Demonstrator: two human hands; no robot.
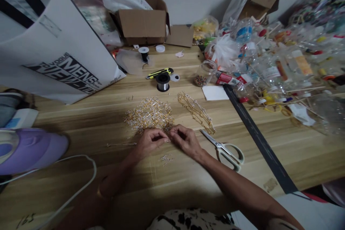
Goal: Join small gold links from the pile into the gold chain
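My left hand [153, 141] is closed in a pinch, with a tiny dark speck at its fingertips that is too small to name. Close beside it, my right hand [185, 140] is pinched too, and what its fingers hold is hidden. Just beyond both hands lies a pile of small gold and silver pieces [151, 113]. A few silver pieces [166, 159] rest on the wood nearer me. Gold and silver beaded chains [196, 113] are stretched out to the right. Open scissors [225, 151] lie beside my right forearm.
Behind the pile stand a wire spool [163, 83], a yellow utility knife [159, 73] and a jar of beads [204, 73]. Plastic bottles [277, 68] crowd the right. At left are a large white bag [67, 50], a purple appliance [35, 149] and its white cord [93, 172].
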